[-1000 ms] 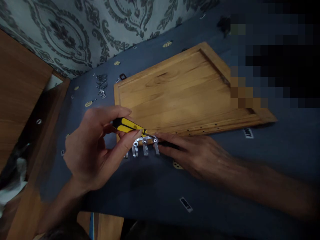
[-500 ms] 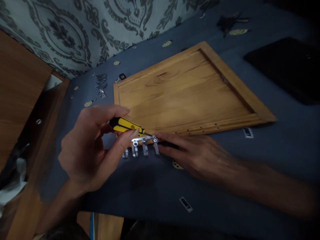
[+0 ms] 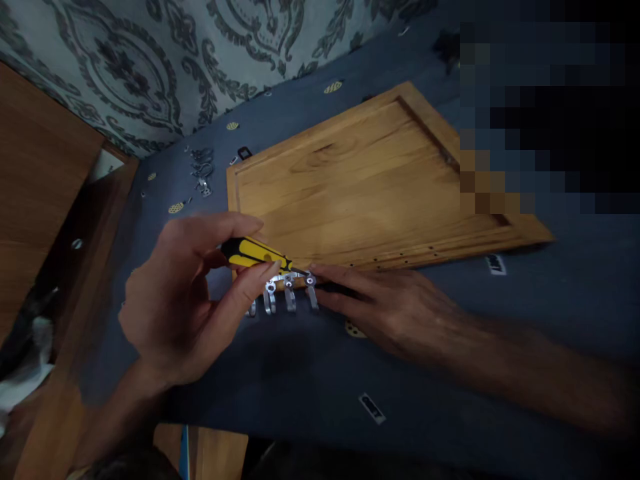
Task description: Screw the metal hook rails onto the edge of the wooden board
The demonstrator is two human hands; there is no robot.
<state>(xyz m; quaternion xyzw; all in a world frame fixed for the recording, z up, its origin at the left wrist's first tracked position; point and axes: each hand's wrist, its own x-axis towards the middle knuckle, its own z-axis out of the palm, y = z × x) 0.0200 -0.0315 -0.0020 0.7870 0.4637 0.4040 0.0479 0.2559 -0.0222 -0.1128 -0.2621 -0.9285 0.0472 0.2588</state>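
Observation:
A screwdriver (image 3: 255, 252) with a yellow and black handle is pinched between the thumb and fingers of my left hand (image 3: 170, 293). Its shaft points right and down, with the tip by the last hook of a silver metal hook rack (image 3: 290, 285). That rack lies along the near edge of a wooden board (image 3: 350, 180), its hooks hanging toward me. From the right, my right hand (image 3: 395, 300) grips the rack's right end and the board edge, index finger above and thumb below. My left fingers partly cover the rack's left part.
More metal hooks (image 3: 203, 170) lie on the blue patterned cloth (image 3: 310, 380) beyond my left hand. A small dark buckle-like piece (image 3: 245, 153) sits at the board's far left corner. Several dark holes dot the board's near edge. A wooden cabinet (image 3: 40, 180) stands at left; pixel blocks mask the upper right.
My left hand and the screwdriver have shifted very slightly right. My right hand, the rack and the board stay in place. The upper right corner is now pixelated.

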